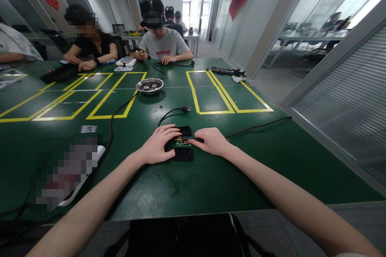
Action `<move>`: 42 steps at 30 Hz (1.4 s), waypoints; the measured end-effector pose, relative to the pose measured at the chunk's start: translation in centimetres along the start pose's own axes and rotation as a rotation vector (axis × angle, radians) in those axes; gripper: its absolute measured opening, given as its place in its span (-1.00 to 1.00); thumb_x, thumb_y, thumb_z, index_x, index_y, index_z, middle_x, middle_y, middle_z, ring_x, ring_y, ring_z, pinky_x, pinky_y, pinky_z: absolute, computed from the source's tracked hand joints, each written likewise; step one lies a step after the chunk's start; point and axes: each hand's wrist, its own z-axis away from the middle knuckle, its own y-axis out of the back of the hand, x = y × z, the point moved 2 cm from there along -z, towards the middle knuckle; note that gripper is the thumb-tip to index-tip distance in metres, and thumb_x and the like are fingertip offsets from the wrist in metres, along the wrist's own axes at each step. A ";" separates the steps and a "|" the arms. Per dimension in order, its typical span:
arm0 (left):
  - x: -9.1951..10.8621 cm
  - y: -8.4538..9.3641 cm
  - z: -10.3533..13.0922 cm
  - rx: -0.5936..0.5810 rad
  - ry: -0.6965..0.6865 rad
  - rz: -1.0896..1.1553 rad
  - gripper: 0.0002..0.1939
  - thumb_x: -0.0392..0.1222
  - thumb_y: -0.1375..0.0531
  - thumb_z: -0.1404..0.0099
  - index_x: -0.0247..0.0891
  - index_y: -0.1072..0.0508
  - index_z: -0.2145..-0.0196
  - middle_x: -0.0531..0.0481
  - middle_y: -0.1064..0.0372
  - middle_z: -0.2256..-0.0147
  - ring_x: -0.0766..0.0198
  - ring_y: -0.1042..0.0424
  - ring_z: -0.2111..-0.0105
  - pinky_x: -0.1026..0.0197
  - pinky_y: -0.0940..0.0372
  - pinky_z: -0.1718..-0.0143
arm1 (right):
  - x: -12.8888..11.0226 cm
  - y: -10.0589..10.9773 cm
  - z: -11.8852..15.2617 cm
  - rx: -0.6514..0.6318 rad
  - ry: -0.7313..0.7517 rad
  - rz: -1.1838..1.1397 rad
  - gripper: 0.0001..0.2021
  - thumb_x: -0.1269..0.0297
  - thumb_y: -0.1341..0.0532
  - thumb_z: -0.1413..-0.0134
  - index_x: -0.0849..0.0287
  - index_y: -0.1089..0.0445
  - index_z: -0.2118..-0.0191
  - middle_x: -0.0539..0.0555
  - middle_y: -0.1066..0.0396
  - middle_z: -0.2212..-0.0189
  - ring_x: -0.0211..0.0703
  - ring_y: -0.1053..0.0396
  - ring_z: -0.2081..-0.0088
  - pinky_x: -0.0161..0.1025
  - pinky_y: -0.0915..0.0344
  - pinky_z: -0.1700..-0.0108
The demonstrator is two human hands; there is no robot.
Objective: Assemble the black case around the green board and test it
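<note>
A small green circuit board (183, 143) with copper-coloured coils lies between two black plastic case halves, the far half (185, 130) and the near half (183, 154). My left hand (158, 144) spans them from the left with fingers stretched out. Its fingertips are at the far half and its thumb touches the near half. On the other side, my right hand (212, 140) is closed on a black cable (241, 131) where it meets the board; the fingers partly hide that end. Behind my left hand, another black cable ends in a plug (186, 109).
A metal bowl (141, 87) with small metal parts stands farther back. At left lies a blurred-out device with a white edge (98, 156) and a cable. Yellow tape outlines (215, 112) mark the green table. Co-workers sit opposite; a black folded object (226, 71) lies far right.
</note>
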 end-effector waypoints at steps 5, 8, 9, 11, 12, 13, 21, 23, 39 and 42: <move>-0.3 -0.1 0.0 0.005 0.005 0.014 -0.37 -0.20 -0.26 -0.15 -0.22 -0.39 -0.21 -0.22 -0.35 -0.26 -0.13 -0.16 -0.36 -0.24 -0.07 -0.38 | -0.1 0.1 0.0 -0.002 0.000 -0.007 -0.61 0.06 -0.20 -0.39 0.19 -0.48 0.42 0.10 -0.54 0.43 -0.16 -0.45 0.37 -0.27 0.01 0.37; -0.3 -0.2 0.0 0.006 -0.003 0.013 -0.37 -0.18 -0.27 -0.16 -0.21 -0.38 -0.22 -0.23 -0.32 -0.28 -0.13 -0.14 -0.37 -0.23 -0.05 -0.39 | 0.0 -0.1 -0.1 0.005 -0.001 -0.006 -0.61 0.07 -0.21 -0.39 0.19 -0.48 0.43 0.10 -0.53 0.43 -0.17 -0.45 0.37 -0.26 0.02 0.37; -0.3 -0.3 0.0 0.004 -0.006 0.012 -0.36 -0.18 -0.27 -0.17 -0.21 -0.37 -0.22 -0.23 -0.31 -0.28 -0.13 -0.13 -0.38 -0.23 -0.04 -0.39 | 0.0 -0.2 -0.1 0.009 0.000 -0.007 -0.61 0.07 -0.21 -0.38 0.19 -0.47 0.43 0.09 -0.53 0.44 -0.17 -0.44 0.38 -0.26 0.02 0.37; -0.4 -0.3 0.0 -0.006 -0.009 0.009 -0.35 -0.17 -0.27 -0.18 -0.21 -0.35 -0.23 -0.23 -0.28 -0.30 -0.14 -0.11 -0.39 -0.25 0.00 -0.41 | 0.0 -0.3 -0.1 0.021 0.003 -0.009 -0.61 0.07 -0.21 -0.39 0.19 -0.47 0.43 0.09 -0.52 0.44 -0.17 -0.43 0.39 -0.26 0.02 0.37; -0.4 -0.3 0.0 -0.015 -0.009 0.007 -0.35 -0.16 -0.26 -0.18 -0.22 -0.34 -0.24 -0.24 -0.27 -0.31 -0.14 -0.09 -0.40 -0.27 0.03 -0.42 | 0.1 -0.4 -0.1 0.027 0.005 -0.011 -0.61 0.07 -0.20 -0.39 0.18 -0.47 0.43 0.08 -0.51 0.45 -0.18 -0.42 0.39 -0.26 0.02 0.37; -0.4 -0.3 0.0 -0.026 -0.010 0.005 -0.34 -0.16 -0.26 -0.18 -0.22 -0.33 -0.25 -0.25 -0.26 -0.32 -0.14 -0.08 -0.40 -0.28 0.05 -0.42 | 0.1 -0.5 -0.1 0.034 0.007 -0.012 -0.61 0.07 -0.20 -0.39 0.18 -0.47 0.43 0.08 -0.51 0.45 -0.18 -0.42 0.39 -0.26 0.02 0.37; -0.1 -0.4 -0.1 -0.045 -0.010 0.003 -0.34 -0.12 -0.25 -0.20 -0.22 -0.31 -0.26 -0.26 -0.25 -0.32 -0.14 -0.06 -0.42 -0.30 0.13 -0.45 | 0.1 -0.6 -0.3 0.028 0.036 -0.017 -0.58 0.04 -0.18 -0.41 0.19 -0.49 0.43 0.10 -0.52 0.45 -0.17 -0.43 0.37 -0.26 0.02 0.36; -0.1 -0.4 -0.1 -0.035 -0.006 0.007 -0.35 -0.13 -0.25 -0.20 -0.22 -0.32 -0.25 -0.25 -0.25 -0.32 -0.13 -0.07 -0.42 -0.29 0.12 -0.45 | 0.2 -0.6 -0.3 0.028 0.031 -0.020 -0.57 0.03 -0.17 -0.41 0.19 -0.49 0.43 0.10 -0.52 0.44 -0.17 -0.43 0.37 -0.26 0.02 0.36; -0.3 1.2 0.2 0.143 0.013 -0.011 -0.76 -0.18 -0.21 -0.30 -0.24 -0.46 0.08 -0.18 -0.44 0.02 0.00 -0.42 -0.03 -0.05 -0.36 -0.11 | 0.7 -0.6 -0.2 0.046 0.040 -0.071 -0.56 0.02 -0.18 -0.39 0.18 -0.45 0.46 0.07 -0.49 0.48 -0.18 -0.40 0.41 -0.26 0.01 0.36; -0.7 1.4 0.3 0.117 0.032 -0.018 -0.87 -0.22 -0.18 -0.32 -0.21 -0.48 0.19 -0.10 -0.46 0.16 0.10 -0.47 0.12 0.06 -0.40 0.05 | 0.6 -0.7 -0.1 0.053 0.039 -0.076 -0.56 0.03 -0.19 -0.39 0.19 -0.44 0.48 0.07 -0.47 0.49 -0.18 -0.40 0.41 -0.27 0.02 0.36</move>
